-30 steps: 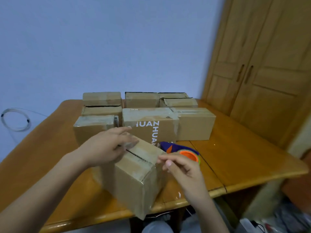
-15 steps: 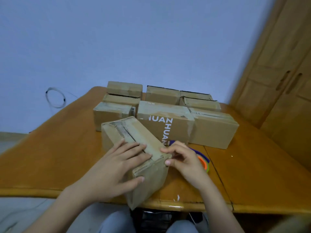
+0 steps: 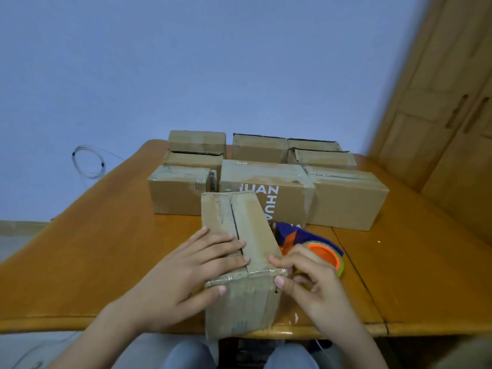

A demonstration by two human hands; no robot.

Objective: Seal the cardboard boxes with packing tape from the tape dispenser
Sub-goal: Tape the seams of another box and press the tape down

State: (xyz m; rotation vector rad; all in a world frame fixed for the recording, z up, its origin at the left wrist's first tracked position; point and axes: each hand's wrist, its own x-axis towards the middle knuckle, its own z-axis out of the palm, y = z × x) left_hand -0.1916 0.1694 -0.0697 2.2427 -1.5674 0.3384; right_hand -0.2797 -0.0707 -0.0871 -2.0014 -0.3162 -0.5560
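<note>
Near edge of the surface (image 3: 80,251): the box in hand (image 3: 241,251) lies lengthwise, its near end overhanging the person's lap.
Top seam: the two flaps meet along a dark, open slit; I see no fresh strip running over it, so this box reads as not yet sealed. Old, worn tape residue shows beside the slit and across the near end.
Left hand (image 3: 191,272): fingers straight and slightly spread, pressed flat on the left flap, thumb against the near end face.
Right hand (image 3: 306,278): fingers curled at the box's near right corner, thumb on the end face; whether they pinch a tape end or only the cardboard, I cannot tell.
Tape dispenser (image 3: 311,245): purple and orange, lying on the surface just right of the box, behind the right hand, not held.
Boxes behind (image 3: 346,198): several stand in rows towards the wall. The front three look closed with glossy tape on top; at least three at the back show dark gaps at their flaps and seem unsealed.
Progress: judged part done; this box and the gapped ones at the back are left.
Next: likely picking up the dispenser and running tape along the slit.
</note>
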